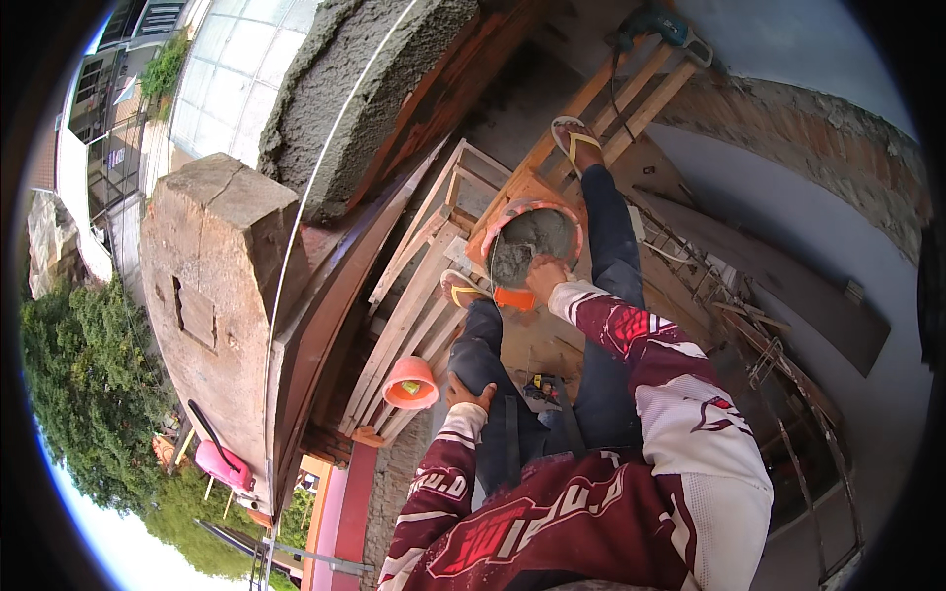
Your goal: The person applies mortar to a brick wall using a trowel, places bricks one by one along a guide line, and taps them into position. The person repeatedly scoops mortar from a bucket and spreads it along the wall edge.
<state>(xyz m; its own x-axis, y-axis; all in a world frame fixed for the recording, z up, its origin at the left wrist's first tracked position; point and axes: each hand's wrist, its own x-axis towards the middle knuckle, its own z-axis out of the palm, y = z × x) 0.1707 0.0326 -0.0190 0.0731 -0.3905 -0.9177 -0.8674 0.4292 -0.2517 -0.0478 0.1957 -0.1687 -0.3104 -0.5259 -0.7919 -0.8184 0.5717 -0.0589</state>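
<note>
R hand closed, seemingly round the handle of a trowel; handle hidden by the fingers, and the blade prob. sits in the mix, caked w/ grey, so ID of the tool is approx. It's at the near side of the orange bucket, which holds wet grey mortar & stands between the feet. L hand has no tool, resting on the L knee w/ fingers curled over dark trousers. Small orange bucket lies near it by the wooden slats, sth yellow-green inside.

Progress, judging by what shows: rough grey coat on the ledge looks fresh, so some mortar's prob. on already; surface is ragged, smoothing not done, & plenty of mix is left. Pale cord runs past the ledge & concrete block.

Writing: big pale & red lettering on the maroon jersey, front + L sleeve; can't make out any on the power tool, too small
</note>
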